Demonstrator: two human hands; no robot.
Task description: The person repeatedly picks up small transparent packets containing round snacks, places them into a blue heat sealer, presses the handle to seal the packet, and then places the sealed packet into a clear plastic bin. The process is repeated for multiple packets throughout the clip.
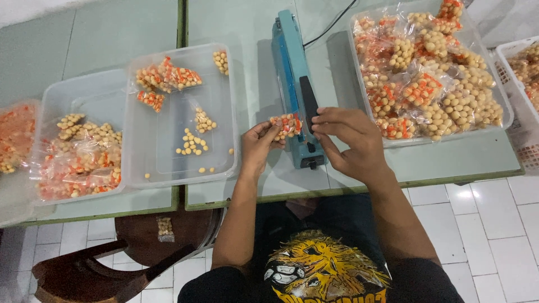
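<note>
The pale green table (236, 22) carries everything here, and the largest thing on it is the clear tray (508, 120) at the right, heaped with finished packets of yellow and orange pellets. Next in size come two clear bins at the left: the nearer bin (168, 168) holds a few packets and loose yellow pellets, and the far-left bin (56, 95), tucked partly under it, holds more packets. A white basket (514, 50) shows at the right edge. Between the bins and the tray stands the blue heat sealer (286, 67), its black cord running off the top of the table. The right hand (348, 140) lies over the sealer's near end, fingers curled, its fingertips pinching one end of the small packet (286, 124); the left hand (258, 146) is closed lightly on the other end, thumb and forefinger together. The packet hangs just at the sealer's left edge, touching or nearly touching the bar; which, I cannot tell. To do this well, in my judgement, the open mouth should be pulled flat and taut between both hands, with pellets shaken away from the seam. Nothing blocks the sealer, though the right wrist crowds its front. A wooden chair (112, 264) stands below the table, a stray packet (164, 229) lying on its seat.
</note>
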